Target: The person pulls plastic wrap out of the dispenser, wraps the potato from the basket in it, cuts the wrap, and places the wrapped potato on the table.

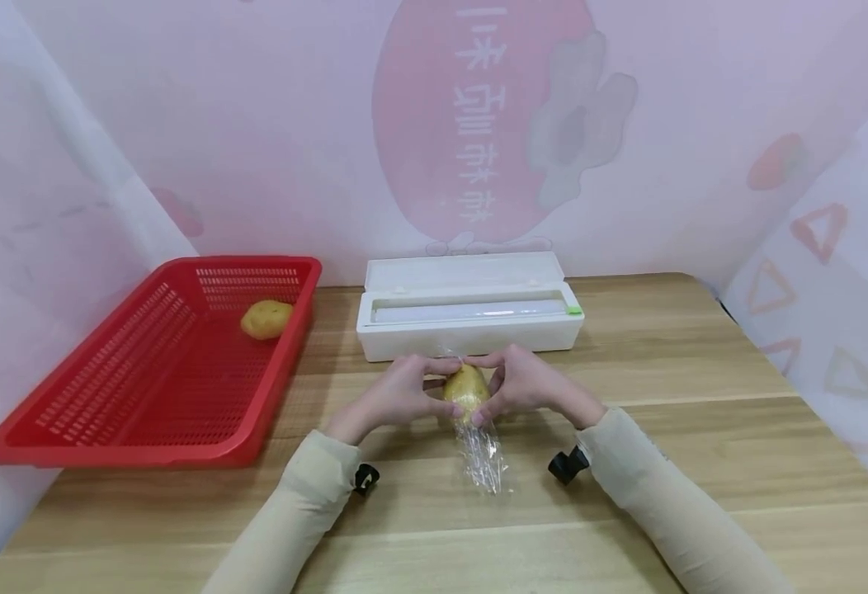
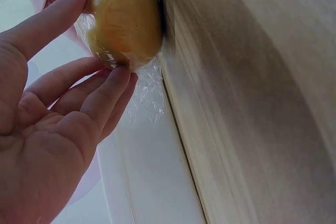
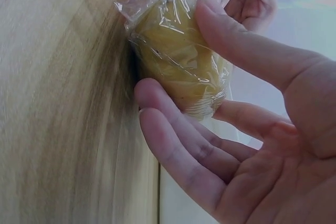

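In head view only — 2 potatoes [image 1: 465, 386] [image 1: 266, 319] show.

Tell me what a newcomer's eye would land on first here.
Probably the big red basket at the left of the table, with a loose potato inside near its right wall. Next, at the centre, the wrapped potato, held between the person's left grip and right grip, its clear plastic shining. The open white box behind also stands out.
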The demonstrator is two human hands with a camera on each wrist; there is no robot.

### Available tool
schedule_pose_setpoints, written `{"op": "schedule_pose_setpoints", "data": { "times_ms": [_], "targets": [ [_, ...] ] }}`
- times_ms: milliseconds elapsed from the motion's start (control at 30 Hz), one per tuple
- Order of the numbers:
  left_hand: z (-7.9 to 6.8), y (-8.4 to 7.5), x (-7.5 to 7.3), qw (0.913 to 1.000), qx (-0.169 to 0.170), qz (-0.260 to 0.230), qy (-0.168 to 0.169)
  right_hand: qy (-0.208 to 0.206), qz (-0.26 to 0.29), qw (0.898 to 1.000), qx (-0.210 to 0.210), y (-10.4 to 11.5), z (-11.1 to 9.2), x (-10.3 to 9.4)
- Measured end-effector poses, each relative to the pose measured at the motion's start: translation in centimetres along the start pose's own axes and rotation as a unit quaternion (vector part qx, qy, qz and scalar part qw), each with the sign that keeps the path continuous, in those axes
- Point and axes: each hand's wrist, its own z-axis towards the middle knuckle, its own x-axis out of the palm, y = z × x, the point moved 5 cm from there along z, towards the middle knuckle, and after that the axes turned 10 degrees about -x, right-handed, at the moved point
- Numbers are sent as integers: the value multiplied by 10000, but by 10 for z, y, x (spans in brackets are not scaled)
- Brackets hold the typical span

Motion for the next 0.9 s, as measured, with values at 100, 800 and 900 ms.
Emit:
{"op": "schedule_pose_setpoints", "data": {
  "times_ms": [100, 800, 900],
  "targets": [
    [-3, 1, -1, 10000, -27, -49, -23, 83, 39, 9999, -55, 1, 2, 2],
    [-3, -2, 1, 9989, 310, 251, -240, 156, -559, 9980, -231, -1, -4, 0],
    [-2, -3, 1, 9985, 378, 285, -274, 251, -802, 9956, -407, 1, -7, 0]
  ]
}}
